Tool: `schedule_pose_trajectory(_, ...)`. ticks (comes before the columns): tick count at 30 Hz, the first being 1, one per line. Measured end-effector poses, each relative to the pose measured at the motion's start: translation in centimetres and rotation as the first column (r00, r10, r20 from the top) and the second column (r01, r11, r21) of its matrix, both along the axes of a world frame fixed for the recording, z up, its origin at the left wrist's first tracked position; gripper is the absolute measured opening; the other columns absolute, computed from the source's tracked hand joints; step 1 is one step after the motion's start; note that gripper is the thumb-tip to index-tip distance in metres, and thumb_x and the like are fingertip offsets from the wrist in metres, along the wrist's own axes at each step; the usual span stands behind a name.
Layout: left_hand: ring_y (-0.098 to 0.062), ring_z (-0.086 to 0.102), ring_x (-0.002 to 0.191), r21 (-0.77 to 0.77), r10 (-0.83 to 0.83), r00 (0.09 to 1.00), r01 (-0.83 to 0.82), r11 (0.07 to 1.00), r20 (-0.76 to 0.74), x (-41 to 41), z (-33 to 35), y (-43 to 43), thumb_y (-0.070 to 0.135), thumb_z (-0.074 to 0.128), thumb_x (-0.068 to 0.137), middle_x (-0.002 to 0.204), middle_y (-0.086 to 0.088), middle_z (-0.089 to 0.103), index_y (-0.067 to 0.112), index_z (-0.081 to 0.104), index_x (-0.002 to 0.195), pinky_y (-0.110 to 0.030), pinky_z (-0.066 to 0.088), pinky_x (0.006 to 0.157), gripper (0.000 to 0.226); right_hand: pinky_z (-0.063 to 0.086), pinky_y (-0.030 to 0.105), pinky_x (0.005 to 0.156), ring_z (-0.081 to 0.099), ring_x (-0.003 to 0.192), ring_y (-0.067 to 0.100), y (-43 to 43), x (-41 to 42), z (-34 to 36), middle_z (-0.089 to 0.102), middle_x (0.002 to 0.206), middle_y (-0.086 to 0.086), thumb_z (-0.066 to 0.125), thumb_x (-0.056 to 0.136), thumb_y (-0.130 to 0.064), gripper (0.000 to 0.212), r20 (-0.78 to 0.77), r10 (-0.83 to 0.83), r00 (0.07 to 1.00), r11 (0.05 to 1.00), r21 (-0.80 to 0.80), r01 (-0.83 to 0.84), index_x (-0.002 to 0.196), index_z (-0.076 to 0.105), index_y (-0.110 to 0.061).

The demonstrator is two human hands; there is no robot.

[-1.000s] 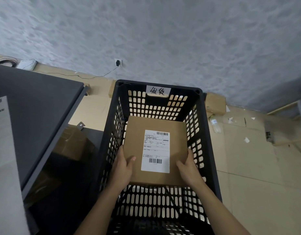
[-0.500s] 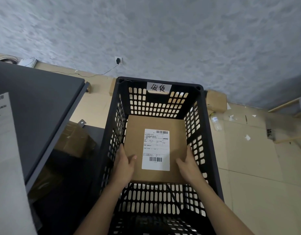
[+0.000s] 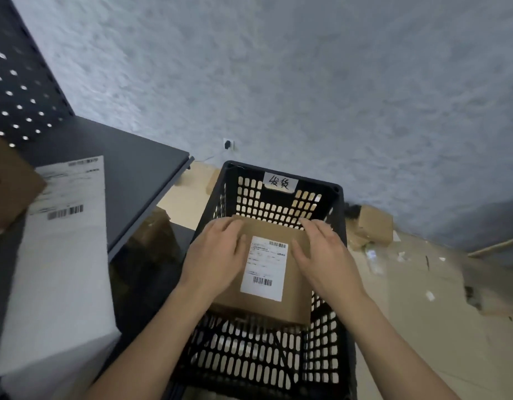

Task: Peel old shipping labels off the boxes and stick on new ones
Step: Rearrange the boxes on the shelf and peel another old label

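A brown cardboard box (image 3: 295, 301) with a white barcoded shipping label (image 3: 264, 267) on its top sits inside the black slotted plastic crate (image 3: 249, 362). My left hand (image 3: 216, 255) lies flat on the box's top left of the label, fingers fairly straight and reaching toward the far edge. My right hand (image 3: 326, 255) lies on the top right of the label in the same way. Neither hand curls round the box. The box's underside and the crate's floor beneath it are hidden.
A white handwritten tag (image 3: 280, 182) is on the crate's far rim. To the left, a dark table (image 3: 134, 168) carries a white labelled box (image 3: 62, 255) and a brown box (image 3: 10, 180), with a pegboard (image 3: 18, 82) behind. Small cardboard boxes (image 3: 370, 226) and paper scraps litter the floor on the right.
Both hands left the box's near side edges and now lie on its top toward the far edge. The view has shifted, showing more of the table on the left.
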State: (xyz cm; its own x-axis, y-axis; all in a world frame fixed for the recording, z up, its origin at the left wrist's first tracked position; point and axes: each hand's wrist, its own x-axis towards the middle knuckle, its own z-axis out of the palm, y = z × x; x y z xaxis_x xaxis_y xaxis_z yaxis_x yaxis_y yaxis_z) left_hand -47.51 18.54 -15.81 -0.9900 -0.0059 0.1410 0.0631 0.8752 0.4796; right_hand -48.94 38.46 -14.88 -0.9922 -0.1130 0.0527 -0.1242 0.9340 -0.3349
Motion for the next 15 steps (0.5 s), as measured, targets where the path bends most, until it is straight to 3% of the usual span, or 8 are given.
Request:
schedule_pose_trajectory(6,-0.011,0.054,0.112,0.024,0.224,0.954,-0.224,0.974,-0.200,7.3,5.1,-0.4,0.025,0.051,0.097,0.122,0.004,0.060,0.018,0.060,0.125,-0.025,0.046,0.087,0.030,0.041,0.034,0.107,0.041,0.134,0.015,-0.7,2.0,4.2,0.040,0.150,-0.003,0.040,0.099,-0.046,0.054,-0.126,0.249,0.960,0.964,-0.067,-0.259,0.149,0.033,-0.026)
schedule_pose_trajectory(10,-0.016,0.057,0.106,0.031,0.428,0.850,-0.440,0.897,-0.308,14.5,6.8,-0.4,0.018,0.059,0.093,0.113,-0.003,0.064,0.011,0.065,0.117,-0.023,0.044,0.085,0.026,0.037,0.022,0.099,0.045,0.126,0.008,-2.3,5.2,6.4,0.047,0.141,-0.007,0.041,0.099,-0.046,0.050,-0.211,0.449,0.868,0.870,-0.116,-0.479,0.146,0.039,-0.027)
schedule_pose_trajectory(15,-0.026,0.053,0.111,-0.116,0.585,0.729,-0.656,0.746,-0.357,24.9,8.6,-2.8,0.031,0.048,0.096,0.116,-0.006,0.062,0.007,0.064,0.119,-0.041,0.050,0.089,0.037,0.045,0.030,0.097,0.050,0.118,0.011,-7.6,10.3,8.0,0.054,0.131,-0.006,0.040,0.095,-0.050,0.051,-0.253,0.654,0.713,0.709,-0.124,-0.694,0.139,0.048,-0.027)
